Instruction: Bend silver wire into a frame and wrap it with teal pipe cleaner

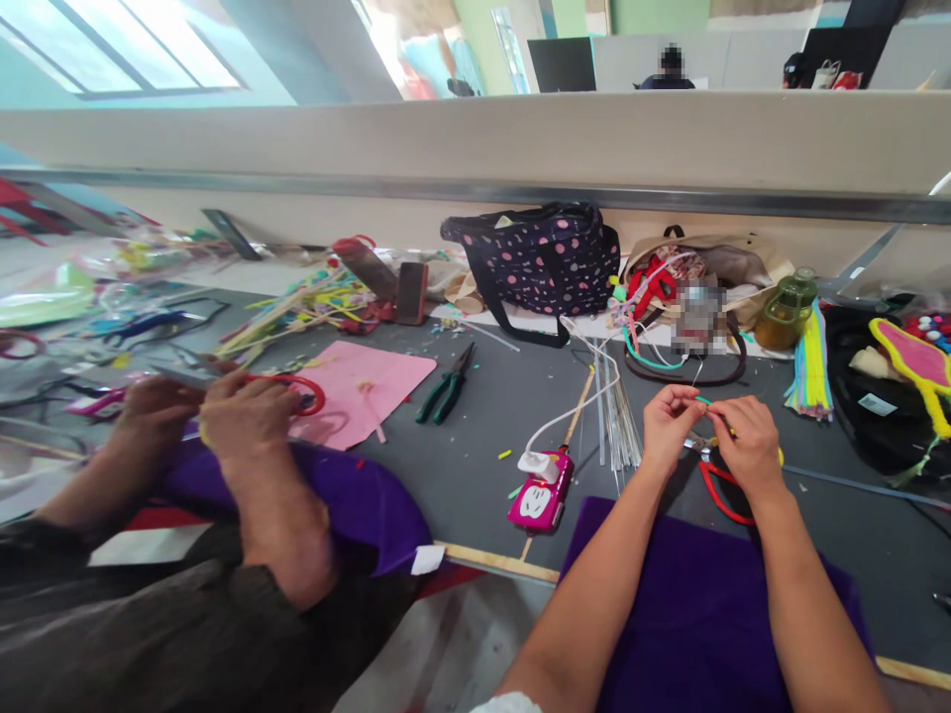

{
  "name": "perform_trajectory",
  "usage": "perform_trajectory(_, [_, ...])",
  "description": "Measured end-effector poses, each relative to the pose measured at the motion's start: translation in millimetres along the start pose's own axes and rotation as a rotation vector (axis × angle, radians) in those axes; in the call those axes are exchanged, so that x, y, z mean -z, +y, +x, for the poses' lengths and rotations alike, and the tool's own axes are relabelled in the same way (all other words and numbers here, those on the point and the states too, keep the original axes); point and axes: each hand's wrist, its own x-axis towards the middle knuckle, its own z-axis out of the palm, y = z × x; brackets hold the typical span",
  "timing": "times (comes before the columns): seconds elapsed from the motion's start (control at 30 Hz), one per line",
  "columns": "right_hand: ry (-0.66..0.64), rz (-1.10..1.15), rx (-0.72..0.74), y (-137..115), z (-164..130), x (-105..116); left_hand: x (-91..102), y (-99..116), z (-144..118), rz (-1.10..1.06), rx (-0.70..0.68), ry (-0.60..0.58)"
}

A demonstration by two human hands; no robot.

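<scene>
Grey and cluttered, the worktop [490, 416] runs along a low beige partition wall at the far side. At the near right, the person's left hand [669, 428] and right hand [750, 448] meet above a purple cloth [690, 604]. The fingers of both hands are pressed together, pinching a thin green wire [703, 401] between them; it sits right at the fingertips, just above the worktop. Red-handled scissors [720, 492] lie under the right hand, partly hidden.

Left of the hands lies a pink power bank [540, 495] with a white cable, and beyond it a bundle of thin metal rods [616, 416]. Green-handled pliers [446, 386] rest beside a pink paper sheet [364, 386].

Against the far wall stands a dark polka-dot bag [542, 259], closed, its contents hidden. To its right a beige bag [732, 267] lies open, spilling red and white cords. A green jar [789, 309] stands just beside it; what it holds cannot be told.

At the near left, a co-worker's hands [215, 416] are at red-handled scissors [301, 391] over another purple cloth.
</scene>
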Motion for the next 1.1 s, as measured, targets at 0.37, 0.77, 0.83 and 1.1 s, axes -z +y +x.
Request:
perform_trajectory(0.37, [-0.078, -0.168, -0.046, -5, -1, 2, 1.0, -4, -1, 0.241, -0.149, -0.042])
perform_trajectory(0.77, [0.466, 0.299, -0.593, -4, 1, 0, 1.9, 0, 4, -0.027, 0.018, 0.043])
perform_trajectory(0.83, [0.386, 0.550, -0.780, -2, 0, -5, 1.7, -1, 4, -0.035, 0.016, 0.043])
perform_trajectory(1.1, [0.206, 0.823, -0.883, -4, 0, -11, -1.1, -2, 2, -0.015, 0.012, -0.018])
